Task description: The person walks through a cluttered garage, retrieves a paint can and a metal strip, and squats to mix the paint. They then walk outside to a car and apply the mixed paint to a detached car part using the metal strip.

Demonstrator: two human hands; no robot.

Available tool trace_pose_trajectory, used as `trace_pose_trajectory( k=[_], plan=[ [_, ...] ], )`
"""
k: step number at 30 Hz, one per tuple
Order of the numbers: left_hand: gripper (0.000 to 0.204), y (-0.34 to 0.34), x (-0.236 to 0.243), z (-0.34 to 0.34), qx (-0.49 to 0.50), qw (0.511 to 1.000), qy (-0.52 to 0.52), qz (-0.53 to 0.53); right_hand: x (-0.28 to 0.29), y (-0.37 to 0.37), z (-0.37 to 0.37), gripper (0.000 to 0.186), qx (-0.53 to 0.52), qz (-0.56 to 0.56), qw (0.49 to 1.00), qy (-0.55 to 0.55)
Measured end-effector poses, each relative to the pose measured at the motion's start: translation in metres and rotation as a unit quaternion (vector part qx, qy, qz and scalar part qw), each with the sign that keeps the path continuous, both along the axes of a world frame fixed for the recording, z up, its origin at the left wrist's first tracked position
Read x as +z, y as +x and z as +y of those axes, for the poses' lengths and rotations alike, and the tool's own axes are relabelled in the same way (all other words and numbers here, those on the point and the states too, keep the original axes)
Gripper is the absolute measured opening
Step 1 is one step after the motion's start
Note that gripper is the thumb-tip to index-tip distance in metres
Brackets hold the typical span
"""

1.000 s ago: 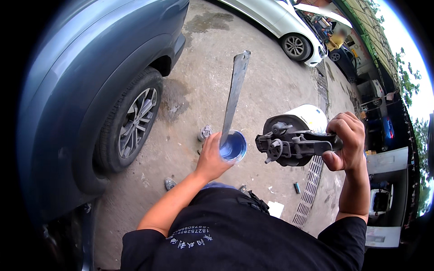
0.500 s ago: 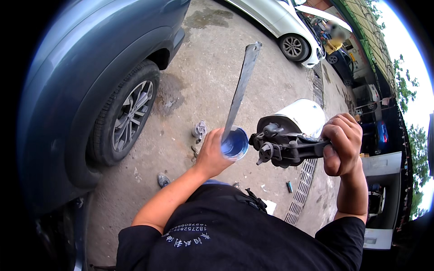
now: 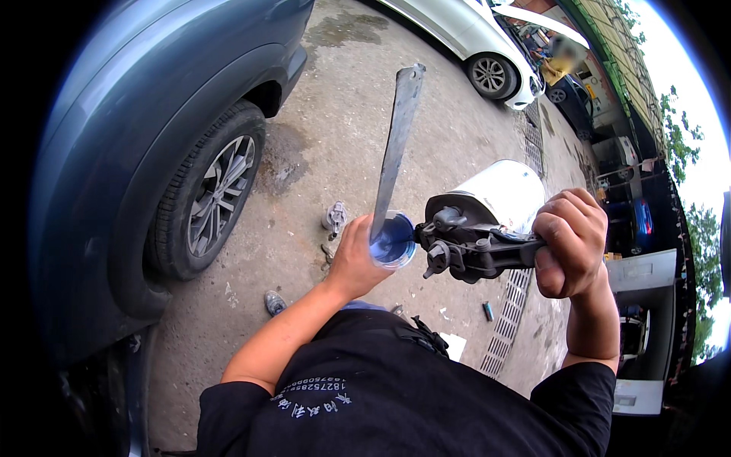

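My left hand [image 3: 356, 259] is wrapped round a clear cup [image 3: 394, 263] with blue paint inside. A long flat grey stirring stick [image 3: 397, 137] stands in the cup and leans against its rim by my fingers. My right hand [image 3: 571, 240] is closed round the dark grip of a spray gun [image 3: 476, 251]. The gun is tilted, with its white pot [image 3: 502, 194] on the far side. Its front end reaches the cup's right rim, and a dark streak shows inside the cup there. Whether that streak is running paint is hard to tell.
A grey-blue car [image 3: 190, 91] with its wheel [image 3: 221, 190] stands close on the left. Another spray gun [image 3: 334, 218] is on the concrete floor. A drain grate [image 3: 506, 324] runs along the right. Farther off are a white car [image 3: 449, 30] and a person [image 3: 560, 65].
The spray gun has moved slightly left, so its front now meets the cup's rim. A dark streak has appeared in the cup. The stick's top has shifted a little left.
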State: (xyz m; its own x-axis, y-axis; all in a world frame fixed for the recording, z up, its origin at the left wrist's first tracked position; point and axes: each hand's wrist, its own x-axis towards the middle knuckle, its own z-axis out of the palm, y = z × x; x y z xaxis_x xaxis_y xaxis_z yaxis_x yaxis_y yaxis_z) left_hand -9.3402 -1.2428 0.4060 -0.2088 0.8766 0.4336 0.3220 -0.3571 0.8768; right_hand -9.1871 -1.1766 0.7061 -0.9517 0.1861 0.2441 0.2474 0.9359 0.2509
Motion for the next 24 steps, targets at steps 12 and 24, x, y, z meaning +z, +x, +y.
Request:
trace_pose_trajectory(
  k=[12, 24],
  plan=[
    [0.087, 0.0002, -0.0065, -0.0024, -0.012, 0.999, -0.035, 0.030, -0.0021, 0.0022, -0.0023, 0.018, 0.017, -0.006, 1.000, 0.016],
    [0.078, 0.0049, -0.0073, -0.0029, 0.008, 1.000, 0.007, 0.016, -0.0022, 0.0009, -0.0100, 0.016, 0.030, -0.009, 0.999, 0.025]
  ],
)
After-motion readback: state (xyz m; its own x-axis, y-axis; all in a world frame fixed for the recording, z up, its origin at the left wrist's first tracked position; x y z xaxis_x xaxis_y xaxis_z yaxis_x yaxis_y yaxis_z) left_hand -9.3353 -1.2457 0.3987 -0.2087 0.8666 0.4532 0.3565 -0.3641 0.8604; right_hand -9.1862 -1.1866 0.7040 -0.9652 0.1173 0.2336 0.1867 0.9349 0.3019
